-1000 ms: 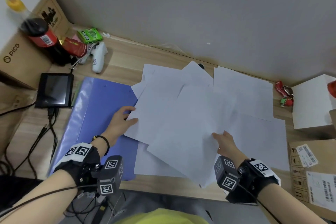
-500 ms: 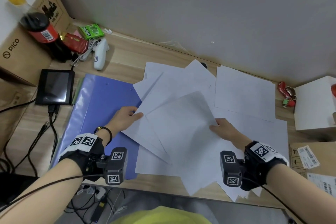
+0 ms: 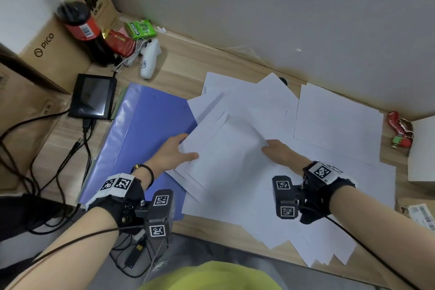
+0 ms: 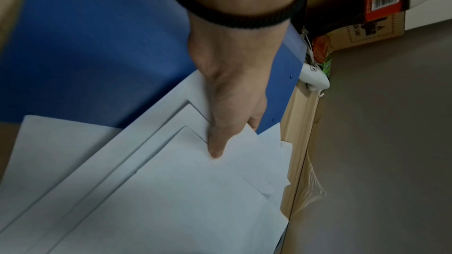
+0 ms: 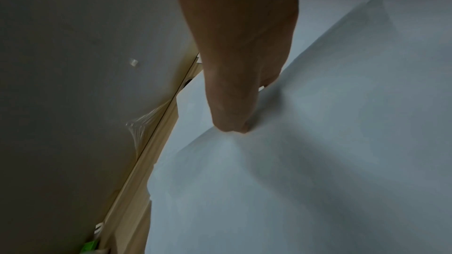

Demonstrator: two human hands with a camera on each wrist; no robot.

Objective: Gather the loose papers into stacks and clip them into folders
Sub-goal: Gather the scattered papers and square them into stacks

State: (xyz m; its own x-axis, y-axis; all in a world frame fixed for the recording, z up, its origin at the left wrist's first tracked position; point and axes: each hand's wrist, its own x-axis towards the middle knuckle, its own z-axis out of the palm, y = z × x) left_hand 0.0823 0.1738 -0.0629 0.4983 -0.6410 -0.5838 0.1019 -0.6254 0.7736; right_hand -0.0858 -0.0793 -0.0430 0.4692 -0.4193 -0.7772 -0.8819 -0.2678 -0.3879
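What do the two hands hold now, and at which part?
Both hold the gathered white paper sheets: left hand pinches their left edge, right hand their right edge.

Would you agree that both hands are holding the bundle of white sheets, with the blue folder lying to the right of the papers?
Not quite: the blue folder lies to the left of the papers, as the head view shows. The rest stands: the left hand and the right hand each grip an edge of the bundle of white sheets.

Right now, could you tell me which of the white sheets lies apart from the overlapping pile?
The single sheet at the far right near the wall; it lies flat and square, untouched by either hand, beside the red keychain.
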